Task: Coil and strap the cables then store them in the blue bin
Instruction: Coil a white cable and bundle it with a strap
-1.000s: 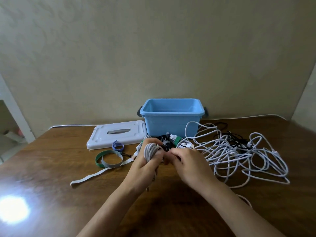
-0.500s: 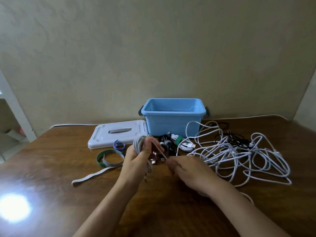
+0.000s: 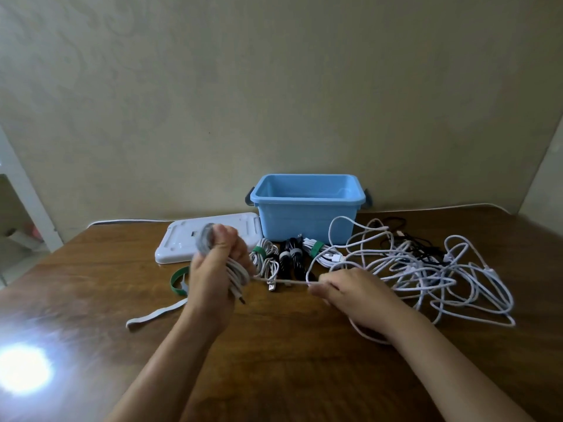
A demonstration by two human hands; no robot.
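White cable [image 3: 283,282] is drawn taut between a coil gripped in the left hand [image 3: 213,278] and the pinching right hand [image 3: 350,292], for winding; the blue bin [image 3: 307,208] waits at the table's far edge

Lighting: soft, even, moderately dim; wall [image 3: 274,86] flat beige. Glare: one blown-out white patch on bench [image 3: 304,360] at lower left. Blur: motion smear on left hand [image 3: 213,278] and its coil. Distortion: wide-angle bowing at frame edges; shadows faint

Wooden table [image 3: 292,360]: blue bin [image 3: 307,220], white lid [image 3: 182,242], strapped coils [image 3: 286,257], loose cables [image 3: 426,269], straps [image 3: 178,281].
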